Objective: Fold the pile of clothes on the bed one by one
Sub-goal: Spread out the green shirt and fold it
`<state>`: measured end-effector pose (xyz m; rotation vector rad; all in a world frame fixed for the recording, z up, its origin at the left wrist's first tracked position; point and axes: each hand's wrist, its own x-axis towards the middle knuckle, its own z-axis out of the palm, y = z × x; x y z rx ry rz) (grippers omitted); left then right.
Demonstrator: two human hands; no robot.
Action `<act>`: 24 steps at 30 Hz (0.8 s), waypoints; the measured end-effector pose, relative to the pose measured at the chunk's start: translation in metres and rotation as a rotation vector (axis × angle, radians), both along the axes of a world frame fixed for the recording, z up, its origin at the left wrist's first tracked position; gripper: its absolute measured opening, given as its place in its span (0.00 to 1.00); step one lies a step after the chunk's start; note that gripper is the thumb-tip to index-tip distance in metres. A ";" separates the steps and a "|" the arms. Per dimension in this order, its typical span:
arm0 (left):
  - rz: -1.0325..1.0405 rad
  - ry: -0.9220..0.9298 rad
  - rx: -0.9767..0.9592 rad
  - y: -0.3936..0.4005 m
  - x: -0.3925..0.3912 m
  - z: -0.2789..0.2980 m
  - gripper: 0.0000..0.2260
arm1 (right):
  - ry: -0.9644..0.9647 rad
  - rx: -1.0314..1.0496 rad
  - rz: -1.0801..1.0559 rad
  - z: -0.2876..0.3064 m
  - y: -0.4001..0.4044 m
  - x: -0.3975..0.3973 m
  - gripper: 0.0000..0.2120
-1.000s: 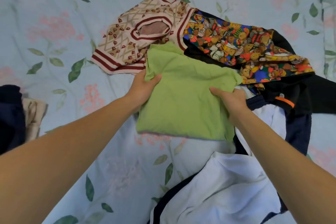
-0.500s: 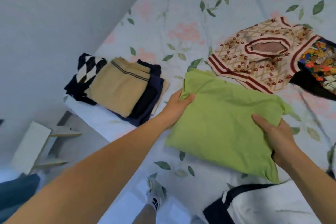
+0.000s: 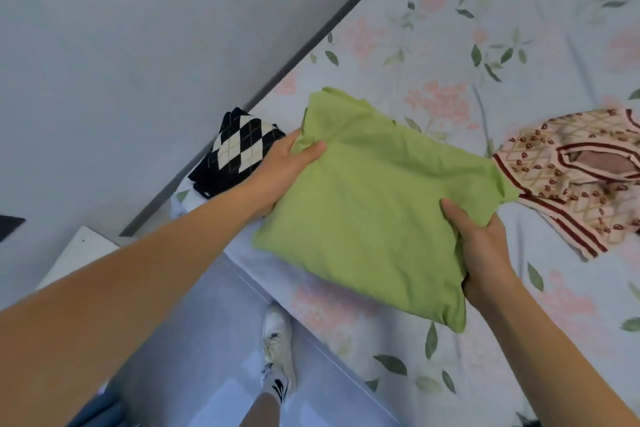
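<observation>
Both hands, left hand (image 3: pixel 282 170) and right hand (image 3: pixel 483 246), grip a folded green shirt (image 3: pixel 367 211) above the bed (image 3: pixel 433 45), hiding most of the argyle garment (image 3: pixel 235 149).

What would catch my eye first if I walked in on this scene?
The bright green folded garment at the centre, gripped on either side by the left hand and right hand over the floral bed sheet. Beside it lie a black-and-white argyle piece at the left and a patterned knit vest at the right.

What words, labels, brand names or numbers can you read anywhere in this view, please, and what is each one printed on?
No legible text anywhere.
Green garment: plain, no label showing.
Argyle knit and patterned vest: patterns only.
Sock: dark marks, too blurred to read as a brand.
</observation>
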<state>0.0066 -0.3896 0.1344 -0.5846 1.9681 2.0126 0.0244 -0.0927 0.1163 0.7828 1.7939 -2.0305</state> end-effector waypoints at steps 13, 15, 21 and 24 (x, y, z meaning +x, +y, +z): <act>-0.479 0.512 -1.197 -0.040 -0.036 -0.064 0.29 | 0.390 1.084 0.205 -0.051 -0.103 0.003 0.34; -0.728 0.617 -1.200 -0.029 -0.022 -0.080 0.28 | 0.566 1.099 0.436 -0.059 -0.123 0.009 0.29; -0.909 0.535 -1.294 -0.022 -0.009 -0.138 0.28 | 0.434 1.140 0.702 -0.123 -0.139 0.013 0.29; -0.922 0.529 -1.301 -0.023 -0.011 -0.138 0.28 | 0.423 1.128 0.707 -0.128 -0.141 0.014 0.29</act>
